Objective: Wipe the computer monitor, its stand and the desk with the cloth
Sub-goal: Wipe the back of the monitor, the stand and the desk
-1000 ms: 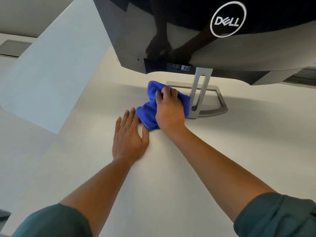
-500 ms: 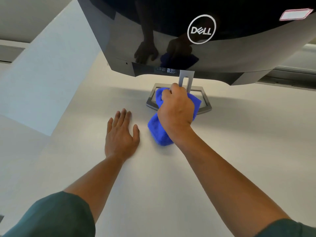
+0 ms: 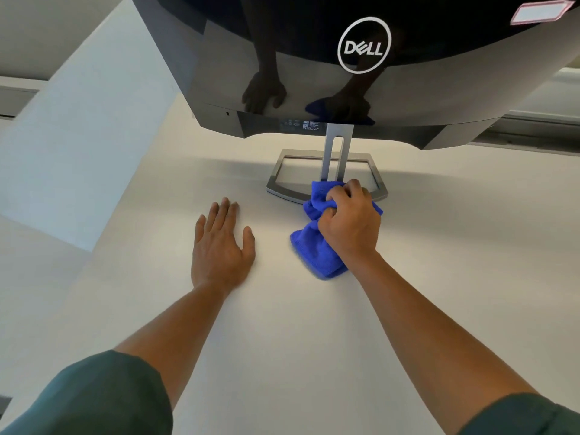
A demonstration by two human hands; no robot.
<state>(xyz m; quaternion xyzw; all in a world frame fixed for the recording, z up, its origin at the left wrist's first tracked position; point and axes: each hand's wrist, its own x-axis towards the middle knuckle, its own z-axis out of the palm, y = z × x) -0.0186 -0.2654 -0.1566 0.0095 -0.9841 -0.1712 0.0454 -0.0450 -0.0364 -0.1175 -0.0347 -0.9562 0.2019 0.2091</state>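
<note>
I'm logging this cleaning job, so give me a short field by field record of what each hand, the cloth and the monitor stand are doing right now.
left hand: flat on the white desk, fingers straight, holding nothing
right hand: grips the bunched blue microfibre cloth
cloth position: on the desk, its far end over the front edge of the stand base
monitor: Dell monitor, back facing the camera, reflecting both hands
stand neck: upright, slotted, just behind the cloth

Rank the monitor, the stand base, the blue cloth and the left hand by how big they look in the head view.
1. Monitor, largest by far.
2. Stand base.
3. Cloth and left hand: look alike, and the right hand hides part of the cloth, so no ranking.
</note>
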